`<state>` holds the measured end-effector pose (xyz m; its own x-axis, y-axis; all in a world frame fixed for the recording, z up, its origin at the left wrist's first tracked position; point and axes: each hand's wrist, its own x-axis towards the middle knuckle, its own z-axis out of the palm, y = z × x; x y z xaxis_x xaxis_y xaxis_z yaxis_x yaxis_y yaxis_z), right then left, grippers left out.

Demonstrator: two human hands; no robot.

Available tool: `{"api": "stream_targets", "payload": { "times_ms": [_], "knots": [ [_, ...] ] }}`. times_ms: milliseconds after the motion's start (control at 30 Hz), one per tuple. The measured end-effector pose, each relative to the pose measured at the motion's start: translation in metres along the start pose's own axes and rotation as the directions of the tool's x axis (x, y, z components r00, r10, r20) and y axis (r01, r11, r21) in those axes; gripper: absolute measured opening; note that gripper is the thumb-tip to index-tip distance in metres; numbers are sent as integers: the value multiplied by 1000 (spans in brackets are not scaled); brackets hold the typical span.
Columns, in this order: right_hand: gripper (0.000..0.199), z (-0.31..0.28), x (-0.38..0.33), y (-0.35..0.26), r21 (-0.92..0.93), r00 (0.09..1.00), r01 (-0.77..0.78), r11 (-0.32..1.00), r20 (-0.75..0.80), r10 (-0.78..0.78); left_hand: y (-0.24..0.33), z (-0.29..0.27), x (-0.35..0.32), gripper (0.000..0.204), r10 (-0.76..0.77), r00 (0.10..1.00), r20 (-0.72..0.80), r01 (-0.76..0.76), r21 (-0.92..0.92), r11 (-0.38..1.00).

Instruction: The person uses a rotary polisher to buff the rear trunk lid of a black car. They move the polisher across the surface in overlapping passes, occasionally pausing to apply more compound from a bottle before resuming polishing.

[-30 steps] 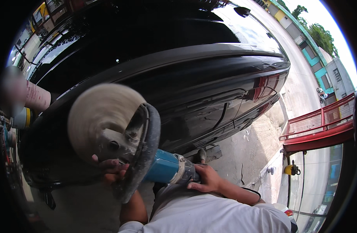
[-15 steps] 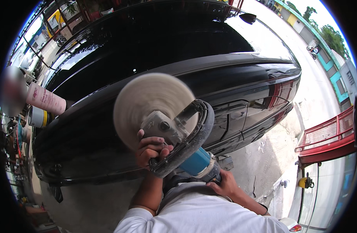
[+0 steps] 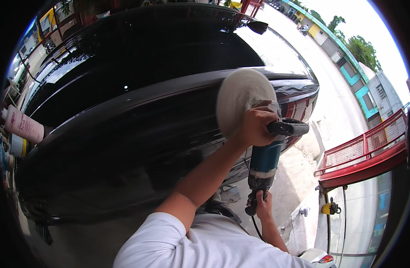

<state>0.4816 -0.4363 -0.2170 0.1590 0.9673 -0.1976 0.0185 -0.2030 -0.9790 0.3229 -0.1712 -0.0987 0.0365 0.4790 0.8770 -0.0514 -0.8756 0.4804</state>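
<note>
With both hands I hold a car polisher (image 3: 264,159), which has a blue body and a black loop handle. My left hand (image 3: 257,125) is closed round its head, beside the loop handle. Lower down, my right hand (image 3: 262,204) wraps the black rear grip, where a cord hangs. The pale round polishing pad (image 3: 235,107) is smeared by spinning. It stands tilted against the upper side of a glossy black car (image 3: 124,147); whether it touches the paint I cannot tell.
At the left, a pinkish bottle (image 3: 24,123) and a can with a yellow band (image 3: 18,146) are by the car. A red metal railing (image 3: 365,152) runs along the right, with a yellow object (image 3: 326,208) hanging below it. A side mirror (image 3: 258,27) juts out at the far end.
The polisher has moved right along the car, its body now more upright in view. My left arm reaches farther out, and my right hand follows on the rear grip. The view has shifted right.
</note>
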Motion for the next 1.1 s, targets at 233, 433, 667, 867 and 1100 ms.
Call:
{"api": "stream_targets", "payload": {
  "times_ms": [233, 433, 667, 867, 1100],
  "knots": [
    [57, 17, -1, -2, 95, 998, -50, 994, -18, 52, -12, 9, 7, 18, -16, 997, 79, 17, -20, 1000],
    [58, 53, -26, 6, 47, 998, -38, 998, -40, 40, 3, -22, -9, 16, -2, 997, 71, 4, -26, 1000],
    [55, 92, -69, 41, 6, 998, -45, 999, -37, 45, 42, -82, -40, 18, -10, 999, 30, 12, -49, 999],
    [57, 132, -104, 62, -161, 1000, 10, 987, 21, -6, 79, -146, -68, 18, 0, 1000, 10, 0, -7, 1000],
    [43, 173, -141, 54, -357, 997, 78, 931, 27, -74, 124, -212, -103, 26, -12, 1000, -23, 14, 101, 995]
  ]
}}
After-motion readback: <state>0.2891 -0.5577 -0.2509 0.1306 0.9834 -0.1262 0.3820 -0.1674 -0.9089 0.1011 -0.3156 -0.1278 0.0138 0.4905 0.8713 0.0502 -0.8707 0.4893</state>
